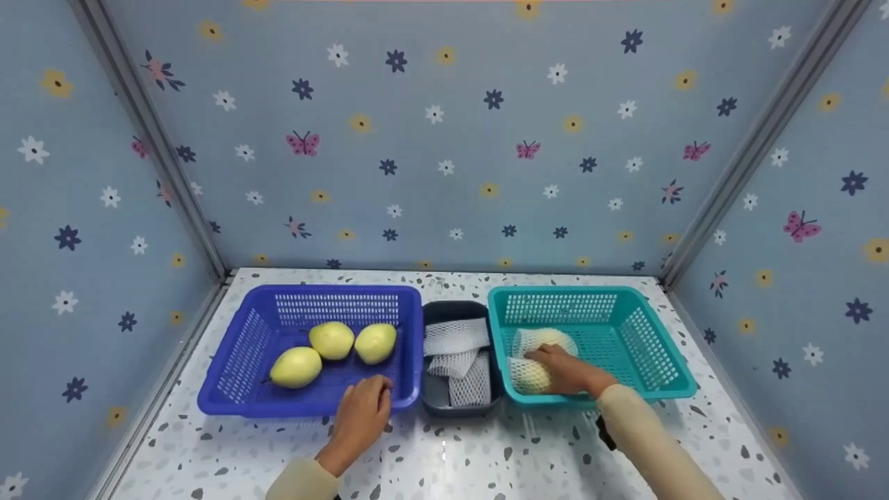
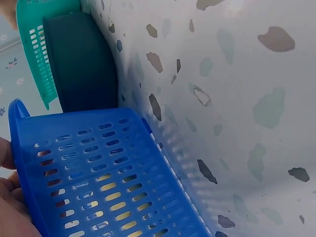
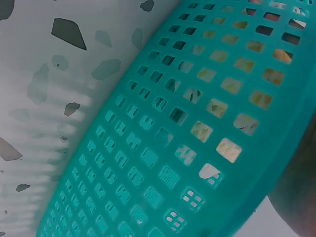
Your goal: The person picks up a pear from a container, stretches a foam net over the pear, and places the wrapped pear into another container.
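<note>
In the head view my right hand (image 1: 566,368) reaches over the front rim of the teal basket (image 1: 660,392) and holds a pear in a white foam net (image 1: 528,376). Behind it lies a second netted pear (image 1: 545,339). My left hand (image 1: 362,411) lies over the front rim of the blue basket (image 1: 236,408), fingers loosely bent, with no fruit in them. Three bare yellow pears (image 1: 296,367) lie inside that basket. The left wrist view shows part of the left hand (image 2: 12,210) by the basket's rim. In the right wrist view the basket wall hides most of the grip.
Between the baskets stands a dark grey bin (image 1: 434,399) with several white foam nets (image 1: 471,382) in it. All three containers sit side by side on a speckled white table (image 1: 444,458). Flower-patterned panels (image 1: 444,139) enclose the back and sides.
</note>
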A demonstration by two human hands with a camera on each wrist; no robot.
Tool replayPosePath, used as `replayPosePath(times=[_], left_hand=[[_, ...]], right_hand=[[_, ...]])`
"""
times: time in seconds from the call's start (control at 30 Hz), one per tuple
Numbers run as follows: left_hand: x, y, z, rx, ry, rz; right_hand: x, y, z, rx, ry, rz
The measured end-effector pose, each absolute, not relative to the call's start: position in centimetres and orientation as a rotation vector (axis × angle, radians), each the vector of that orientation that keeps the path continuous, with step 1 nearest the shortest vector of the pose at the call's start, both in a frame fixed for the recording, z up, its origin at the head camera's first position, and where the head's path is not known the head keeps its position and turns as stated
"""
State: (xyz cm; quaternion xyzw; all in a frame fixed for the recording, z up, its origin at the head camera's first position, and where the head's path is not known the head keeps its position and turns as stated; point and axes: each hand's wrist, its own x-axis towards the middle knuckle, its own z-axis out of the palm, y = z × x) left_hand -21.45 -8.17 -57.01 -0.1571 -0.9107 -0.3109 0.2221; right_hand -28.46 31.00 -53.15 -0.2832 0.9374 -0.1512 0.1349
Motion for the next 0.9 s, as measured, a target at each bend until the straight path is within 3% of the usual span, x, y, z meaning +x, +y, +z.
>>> replayPosePath(times=[0.53, 0.9], left_hand=[[-21.3, -8.4, -56.7, -0.421, -2.587, -0.909], [-21.4, -8.4, -56.4, -0.460, -2.576, -0.903]], right_hand=[[-27.9, 31.8, -49.9, -0.741, 2.688, -0.856], [-25.4, 29.5, -47.9, -0.936, 2.881, -0.926]])
